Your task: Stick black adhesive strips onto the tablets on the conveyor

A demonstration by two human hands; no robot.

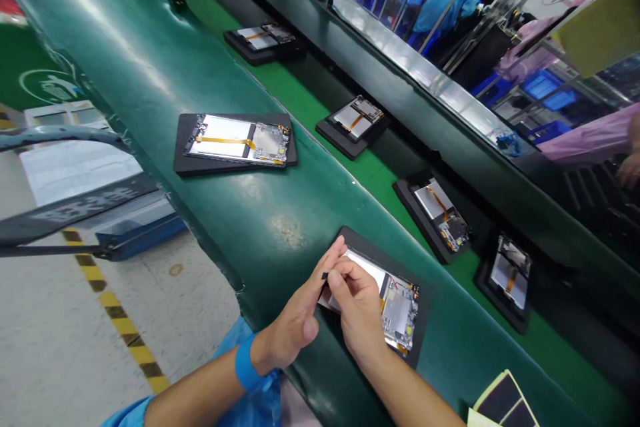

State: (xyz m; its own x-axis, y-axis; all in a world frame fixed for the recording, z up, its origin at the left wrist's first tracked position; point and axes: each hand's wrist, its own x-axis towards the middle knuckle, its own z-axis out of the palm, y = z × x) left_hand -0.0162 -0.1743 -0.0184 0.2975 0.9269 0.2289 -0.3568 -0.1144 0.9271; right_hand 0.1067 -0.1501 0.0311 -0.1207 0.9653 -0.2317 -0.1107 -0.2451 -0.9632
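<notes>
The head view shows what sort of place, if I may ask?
Probably an electronics assembly line, judging by the opened tablet-like devices, green conveyor-like strip and striped floor tape.

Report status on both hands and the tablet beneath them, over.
Right hand pinching small black piece. Left hand open beside it. Opened tablet on black pad, partly hidden by hands.

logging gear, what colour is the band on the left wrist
Blue; the band shows best in the head view.
</notes>
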